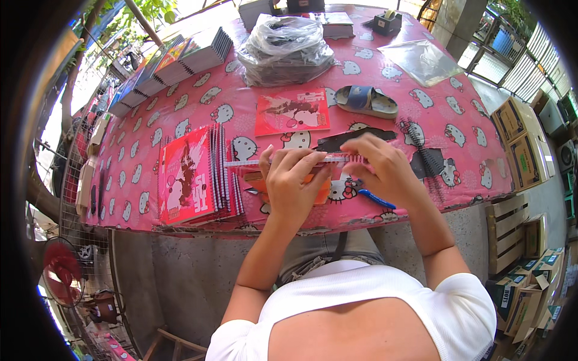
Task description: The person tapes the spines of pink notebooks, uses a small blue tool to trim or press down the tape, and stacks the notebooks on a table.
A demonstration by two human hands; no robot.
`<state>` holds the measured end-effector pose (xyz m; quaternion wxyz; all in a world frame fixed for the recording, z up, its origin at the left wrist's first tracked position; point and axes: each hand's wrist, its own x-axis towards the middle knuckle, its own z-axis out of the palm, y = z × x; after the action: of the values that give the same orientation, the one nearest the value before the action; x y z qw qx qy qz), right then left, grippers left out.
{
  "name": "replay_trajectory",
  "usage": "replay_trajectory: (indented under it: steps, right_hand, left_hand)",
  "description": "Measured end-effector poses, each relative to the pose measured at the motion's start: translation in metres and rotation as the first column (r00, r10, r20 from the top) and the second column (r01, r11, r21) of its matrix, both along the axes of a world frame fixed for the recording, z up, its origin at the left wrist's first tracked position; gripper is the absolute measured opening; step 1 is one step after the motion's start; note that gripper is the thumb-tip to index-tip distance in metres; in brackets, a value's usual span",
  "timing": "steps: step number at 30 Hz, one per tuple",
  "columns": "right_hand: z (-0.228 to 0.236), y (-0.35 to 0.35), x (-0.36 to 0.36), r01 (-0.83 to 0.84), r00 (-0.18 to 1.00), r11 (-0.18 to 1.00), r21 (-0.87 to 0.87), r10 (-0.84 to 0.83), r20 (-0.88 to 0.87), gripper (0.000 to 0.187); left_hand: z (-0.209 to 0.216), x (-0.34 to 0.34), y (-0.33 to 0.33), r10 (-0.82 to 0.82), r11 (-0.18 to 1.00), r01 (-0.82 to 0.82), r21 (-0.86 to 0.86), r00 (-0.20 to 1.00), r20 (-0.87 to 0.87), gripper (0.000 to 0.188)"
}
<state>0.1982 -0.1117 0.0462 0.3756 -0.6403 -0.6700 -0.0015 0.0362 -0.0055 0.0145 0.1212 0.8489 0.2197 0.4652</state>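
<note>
My left hand (pixel 295 180) is closed around a notebook stood on edge, its white page edge (pixel 238 163) facing up. At the right end of that edge, the bent fingers of my right hand (pixel 382 165) pinch a dark spiral coil (pixel 355 158). Just left of my hands lies a stack of red spiral notebooks (pixel 188 177). A loose red cover or notebook (pixel 292 113) lies flat beyond them. Loose black coils (pixel 425 150) lie right of my right hand. Below it is a blue-handled tool (pixel 377 199), its head hidden. Something orange (pixel 323 191) lies partly under my left hand.
A blue and grey slipper (pixel 366 101) lies beyond my right hand. Farther back are a filled plastic bag (pixel 285 51), a clear plastic sheet (pixel 423 60), a tape dispenser (pixel 386 23) and rows of spiral notebooks (pixel 186 57). Cardboard boxes (pixel 522 147) stand at right, a fan (pixel 62 271) at left.
</note>
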Motion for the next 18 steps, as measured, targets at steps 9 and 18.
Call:
replay_trajectory:
  steps: [9, 18]
  right_hand:
    - [-0.003, 0.007, -0.005, 0.044, 0.998, 0.998, 0.053, -0.041, -0.042, 0.016]
    - [-0.005, 0.046, 0.072, -0.192, 0.979, 0.931, -0.311, 0.157, -0.134, 0.022]
  left_hand:
    - [-0.002, 0.005, 0.001, 0.008, 0.999, -0.008, -0.050, 1.000, 0.006, 0.020]
    - [-0.004, -0.005, 0.000, -0.015, 0.999, 0.015, -0.033, 1.000, -0.005, 0.023]
